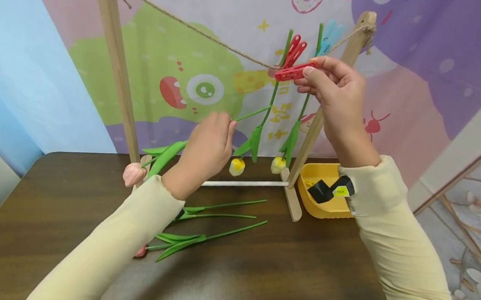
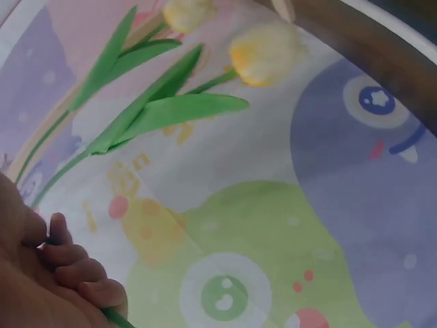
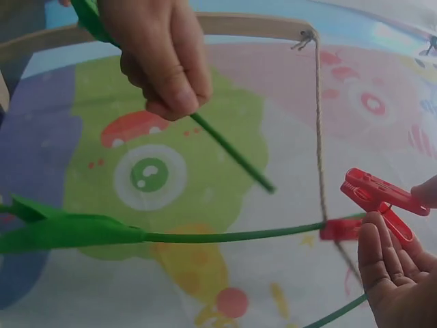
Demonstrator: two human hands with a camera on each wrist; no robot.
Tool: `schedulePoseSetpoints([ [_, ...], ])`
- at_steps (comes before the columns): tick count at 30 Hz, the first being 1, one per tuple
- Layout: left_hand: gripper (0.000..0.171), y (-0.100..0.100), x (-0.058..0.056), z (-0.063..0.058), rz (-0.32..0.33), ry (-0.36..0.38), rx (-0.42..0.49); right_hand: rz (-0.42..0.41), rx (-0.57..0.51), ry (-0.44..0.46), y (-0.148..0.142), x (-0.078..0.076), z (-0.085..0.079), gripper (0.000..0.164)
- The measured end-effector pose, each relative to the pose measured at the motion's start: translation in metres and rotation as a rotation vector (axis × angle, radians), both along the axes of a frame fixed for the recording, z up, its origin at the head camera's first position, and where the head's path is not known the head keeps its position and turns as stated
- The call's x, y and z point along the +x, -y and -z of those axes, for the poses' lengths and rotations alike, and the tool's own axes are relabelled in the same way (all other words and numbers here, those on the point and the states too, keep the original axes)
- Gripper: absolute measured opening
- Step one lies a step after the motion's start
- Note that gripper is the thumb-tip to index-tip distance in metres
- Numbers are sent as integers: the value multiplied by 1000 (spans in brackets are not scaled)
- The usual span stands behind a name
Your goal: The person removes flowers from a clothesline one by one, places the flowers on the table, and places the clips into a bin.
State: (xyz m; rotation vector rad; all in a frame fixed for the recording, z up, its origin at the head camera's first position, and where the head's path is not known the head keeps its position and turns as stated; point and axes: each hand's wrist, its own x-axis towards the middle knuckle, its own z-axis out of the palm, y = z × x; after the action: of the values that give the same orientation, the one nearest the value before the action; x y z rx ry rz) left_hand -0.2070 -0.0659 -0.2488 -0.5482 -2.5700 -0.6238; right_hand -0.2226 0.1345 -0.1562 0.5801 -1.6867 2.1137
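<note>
Within left hand [image 1: 206, 149], tulip [image 1: 168, 156], within right hand [image 1: 341, 91], clothespin [image 1: 291, 72]

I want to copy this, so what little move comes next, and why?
Probably raise the pink tulip in the left hand until its stem meets the rope. The stem's tip is apart from it, the right hand pinches a red clip, and two yellow tulips already hang clipped there, heads down.

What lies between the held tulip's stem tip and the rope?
In the right wrist view, only the printed backdrop shows between stem tip and rope.
</note>
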Motion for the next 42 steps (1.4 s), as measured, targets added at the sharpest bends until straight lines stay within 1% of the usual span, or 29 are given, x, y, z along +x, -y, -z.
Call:
schedulePoseSetpoints([
  [2,29,-1,4,5,-24,-47,-73,-21,-28,39,-4,0,5,5],
  [5,27,-2,10,14,-47,-130,-155,-65,-75,129,-12,2,11,6],
  [8,26,-2,15,27,-58,-210,-201,-107,-130,217,-19,2,18,8],
  [11,24,-1,19,38,-63,-255,-231,-125,-154,264,-27,2,27,11],
  [14,23,1,24,48,-62,-236,-252,-134,-158,296,-34,2,36,13],
  [18,21,2,32,58,-63,-185,-277,-131,-141,335,-43,4,48,14],
  [24,21,1,43,73,-65,-176,-309,-177,-187,360,-56,6,63,11],
  [30,19,-1,52,85,-68,-154,-314,-179,-192,374,-69,9,78,9],
  [33,16,-3,58,89,-63,-111,-312,-176,-192,383,-76,9,86,9],
  [35,12,-5,63,91,-57,-64,-324,-174,-197,396,-81,9,91,10],
  [42,12,-13,76,101,-31,71,-382,-164,-213,439,-99,7,110,14],
])
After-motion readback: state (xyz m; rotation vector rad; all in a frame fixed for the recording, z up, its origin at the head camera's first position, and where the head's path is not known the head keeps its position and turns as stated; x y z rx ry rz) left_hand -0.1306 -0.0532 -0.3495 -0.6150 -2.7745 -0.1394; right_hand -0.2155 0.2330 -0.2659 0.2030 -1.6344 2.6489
